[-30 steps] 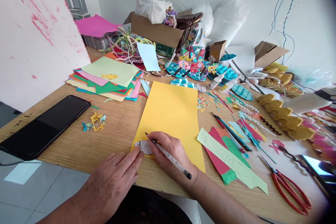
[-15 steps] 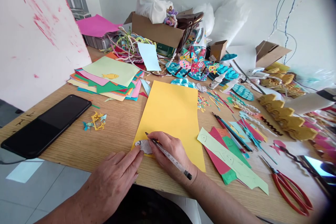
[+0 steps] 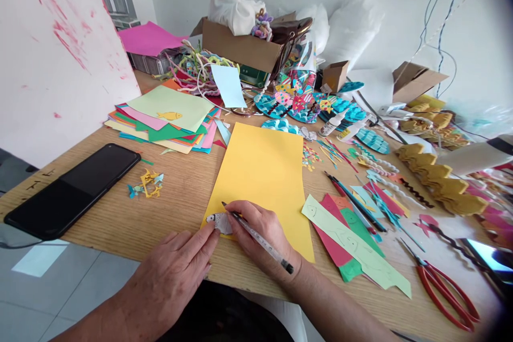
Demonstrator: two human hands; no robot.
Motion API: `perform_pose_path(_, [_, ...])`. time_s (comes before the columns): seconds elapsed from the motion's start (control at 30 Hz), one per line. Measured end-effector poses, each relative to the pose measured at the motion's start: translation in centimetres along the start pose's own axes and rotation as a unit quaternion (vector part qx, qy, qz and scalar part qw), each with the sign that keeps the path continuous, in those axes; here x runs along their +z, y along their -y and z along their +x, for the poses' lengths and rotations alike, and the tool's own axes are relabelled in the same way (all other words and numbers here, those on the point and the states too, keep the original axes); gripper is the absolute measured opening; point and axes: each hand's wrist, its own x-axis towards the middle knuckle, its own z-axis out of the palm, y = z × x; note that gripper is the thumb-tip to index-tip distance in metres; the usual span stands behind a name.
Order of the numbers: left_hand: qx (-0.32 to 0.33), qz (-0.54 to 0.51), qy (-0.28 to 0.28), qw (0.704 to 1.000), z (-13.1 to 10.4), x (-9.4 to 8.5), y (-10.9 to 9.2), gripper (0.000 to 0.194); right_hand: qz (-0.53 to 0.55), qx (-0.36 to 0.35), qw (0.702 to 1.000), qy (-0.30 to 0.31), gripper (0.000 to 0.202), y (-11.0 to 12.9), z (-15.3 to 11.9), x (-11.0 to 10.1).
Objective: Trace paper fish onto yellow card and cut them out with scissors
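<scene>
A sheet of yellow paper (image 3: pixel 264 171) lies on the table in front of me. On its near left corner rests a small white fish cutout (image 3: pixel 221 223) with a drawn eye and scales. My left hand (image 3: pixel 170 272) presses the cutout down with outstretched fingertips. In my right hand (image 3: pixel 260 230) is a clear-barrelled pen (image 3: pixel 266 247), its dark tip pointing up and left, above the cutout. The right fingers also touch the cutout's tail end and hide part of it.
To the left are a black phone (image 3: pixel 76 189), paper scraps (image 3: pixel 149 184) and stacked coloured paper (image 3: pixel 168 104). Red-handled scissors (image 3: pixel 444 288), a pale green strip with drawn fish (image 3: pixel 356 246) and pencils (image 3: pixel 355 200) lie right. Glue bottles (image 3: pixel 332 124) stand farther back.
The whole view has shifted very slightly. Both hands, the pen and the fish cutout keep their places on the yellow paper.
</scene>
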Motion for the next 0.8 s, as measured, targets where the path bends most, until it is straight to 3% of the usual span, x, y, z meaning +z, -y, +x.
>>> perform_pose_path(0.13, [0.009, 0.004, 0.011, 1.000, -0.1, 0.0, 0.1, 0.033, 0.063, 0.047, 0.997, 0.000, 0.012, 0.7, 0.6, -0.5])
perform_pose_path(0.3, [0.020, 0.015, 0.019, 1.000, -0.1, 0.1, 0.2, 0.035, 0.176, 0.102, 0.976, 0.074, 0.008, 1.3, 1.9, -0.6])
perform_pose_path(0.63, [0.023, 0.010, 0.010, 1.000, 0.2, -0.1, 0.2, 0.035, 0.166, 0.072, 0.977, 0.112, 0.010, 0.9, 2.5, 0.2])
perform_pose_path(0.8, [0.011, -0.013, 0.020, 1.000, 0.2, -0.2, 0.2, 0.035, 0.169, 0.073, 0.978, 0.102, 0.008, 0.9, 2.4, 0.3])
